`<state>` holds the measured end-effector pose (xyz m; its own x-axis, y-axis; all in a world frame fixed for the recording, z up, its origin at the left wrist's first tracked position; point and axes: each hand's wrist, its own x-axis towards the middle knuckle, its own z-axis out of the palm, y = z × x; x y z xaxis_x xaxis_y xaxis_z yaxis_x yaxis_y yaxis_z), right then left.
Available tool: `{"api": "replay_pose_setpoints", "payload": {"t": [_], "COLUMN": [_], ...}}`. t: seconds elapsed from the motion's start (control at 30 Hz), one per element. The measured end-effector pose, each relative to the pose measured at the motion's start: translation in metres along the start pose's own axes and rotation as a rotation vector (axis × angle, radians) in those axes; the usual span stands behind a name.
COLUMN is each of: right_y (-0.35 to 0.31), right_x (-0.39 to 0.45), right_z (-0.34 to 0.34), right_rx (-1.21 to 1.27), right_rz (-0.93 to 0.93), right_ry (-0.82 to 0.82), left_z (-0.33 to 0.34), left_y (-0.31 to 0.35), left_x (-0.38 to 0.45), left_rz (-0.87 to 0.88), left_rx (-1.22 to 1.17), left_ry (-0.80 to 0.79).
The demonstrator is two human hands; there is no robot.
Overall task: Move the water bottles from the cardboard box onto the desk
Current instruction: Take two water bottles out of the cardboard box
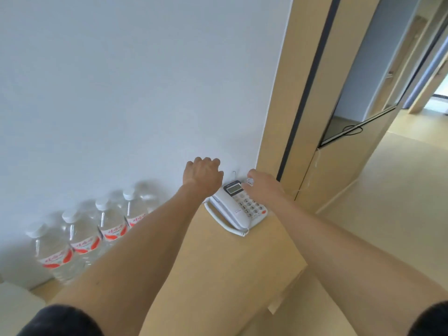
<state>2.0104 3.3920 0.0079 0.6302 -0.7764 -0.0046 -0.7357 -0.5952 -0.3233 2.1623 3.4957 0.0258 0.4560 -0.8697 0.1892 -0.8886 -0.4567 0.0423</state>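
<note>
We reach both bare arms forward and away from us, nearly straight at the elbows, dark short sleeves [60, 320] showing at the shoulders. Our left hand [203, 177] is seen from the back, wrist slightly bent, fingers curled down and away so that their tips are hidden; whether that grip closes on anything we cannot tell. Our right hand [263, 184] lies lower and just to the right, back of the hand up, its fingers curled round a small clear cap-like object [249, 181] at the fingertips. The two hands are near each other but apart.
</note>
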Motion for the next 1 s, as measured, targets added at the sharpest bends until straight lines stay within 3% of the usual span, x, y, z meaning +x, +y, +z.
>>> {"api": "replay_pose_setpoints", "payload": {"t": [0.37, 0.63, 1.0], "right_y": [0.168, 0.320, 0.489], "right_x": [-0.062, -0.100, -0.186], "right_z": [-0.056, -0.132, -0.180], "right_rx": [-0.064, -0.433, -0.287], "right_rz": [0.241, 0.267, 0.579], "right_ry": [0.030, 0.078, 0.096], "left_z": [0.015, 0.037, 0.045], "left_y": [0.194, 0.373, 0.575], "left_x": [0.020, 0.015, 0.033], "left_rz": [0.295, 0.411, 0.543], "left_rx": [0.033, -0.049, -0.116], "left_ry": [-0.132, -0.240, -0.272]}}
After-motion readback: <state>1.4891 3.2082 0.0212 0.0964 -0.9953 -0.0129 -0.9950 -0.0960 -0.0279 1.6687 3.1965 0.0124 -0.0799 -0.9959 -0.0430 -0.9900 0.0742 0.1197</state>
